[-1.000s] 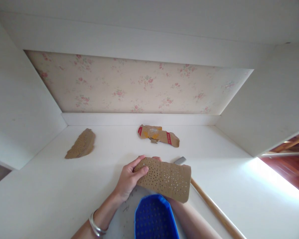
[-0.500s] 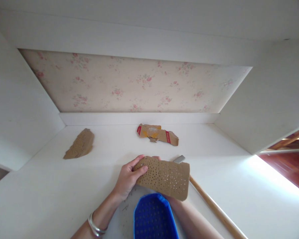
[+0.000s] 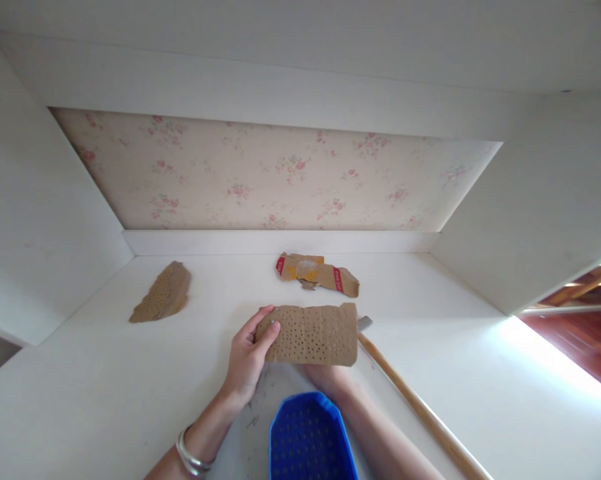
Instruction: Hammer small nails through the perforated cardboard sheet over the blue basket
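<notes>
My left hand (image 3: 247, 359) grips the left end of a brown perforated cardboard piece (image 3: 310, 335), thumb on top. The card is held level above the white shelf surface (image 3: 105, 393). My right hand (image 3: 330, 377) is under the card, mostly hidden; only its heel and wrist show. A blue perforated plastic basket (image 3: 308, 440) sits just below the hands at the bottom edge.
A torn perforated cardboard scrap (image 3: 163, 293) lies at the left back. A crumpled cardboard piece with red tape (image 3: 316, 272) lies near the back wall. A wooden stick with a grey end (image 3: 420, 413) runs diagonally to the right. White side walls close in the shelf.
The cardboard piece has turned from a tilt to level and shifted left and slightly away from me. My right wrist now shows below it.
</notes>
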`<state>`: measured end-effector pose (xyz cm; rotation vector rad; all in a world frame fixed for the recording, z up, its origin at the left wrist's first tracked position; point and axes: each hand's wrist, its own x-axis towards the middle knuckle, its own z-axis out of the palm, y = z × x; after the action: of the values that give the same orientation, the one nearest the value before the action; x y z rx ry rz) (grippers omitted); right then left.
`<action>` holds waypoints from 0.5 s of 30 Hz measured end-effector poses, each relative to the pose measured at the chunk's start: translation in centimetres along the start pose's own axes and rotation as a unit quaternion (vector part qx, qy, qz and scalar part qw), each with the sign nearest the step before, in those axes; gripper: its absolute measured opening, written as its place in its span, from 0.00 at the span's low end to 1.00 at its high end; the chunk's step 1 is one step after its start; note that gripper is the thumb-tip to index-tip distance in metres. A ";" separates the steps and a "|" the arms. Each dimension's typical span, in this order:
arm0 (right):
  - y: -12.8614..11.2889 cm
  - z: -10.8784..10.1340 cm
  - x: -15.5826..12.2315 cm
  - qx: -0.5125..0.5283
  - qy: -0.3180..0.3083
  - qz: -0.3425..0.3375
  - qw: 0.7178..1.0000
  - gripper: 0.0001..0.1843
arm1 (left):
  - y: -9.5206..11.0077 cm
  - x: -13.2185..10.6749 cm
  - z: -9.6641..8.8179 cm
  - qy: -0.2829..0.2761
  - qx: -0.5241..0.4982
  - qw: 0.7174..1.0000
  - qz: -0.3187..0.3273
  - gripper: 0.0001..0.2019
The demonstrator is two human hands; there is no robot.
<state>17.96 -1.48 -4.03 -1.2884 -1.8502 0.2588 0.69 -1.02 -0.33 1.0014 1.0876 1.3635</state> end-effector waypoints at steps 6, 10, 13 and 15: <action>-1.1 -0.8 0.4 0.110 0.058 0.091 0.988 0.10 | 0.6 -0.2 -0.6 0.057 -0.045 0.996 0.047 0.39; -2.3 -2.5 1.6 0.169 0.148 0.169 0.960 0.16 | 1.2 -0.3 -0.8 0.070 -0.057 0.995 0.043 0.47; -3.1 -4.3 2.7 0.189 0.206 0.191 0.941 0.17 | 1.4 -0.1 -1.0 0.065 -0.070 0.995 0.038 0.44; -4.3 -5.7 3.5 0.185 0.196 0.183 0.945 0.17 | 1.3 0.1 -1.0 0.063 -0.075 0.994 0.049 0.38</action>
<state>18.83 -2.03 3.80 -1.2968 -1.1548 0.4836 -0.62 -0.99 0.69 0.8785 1.0227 1.5807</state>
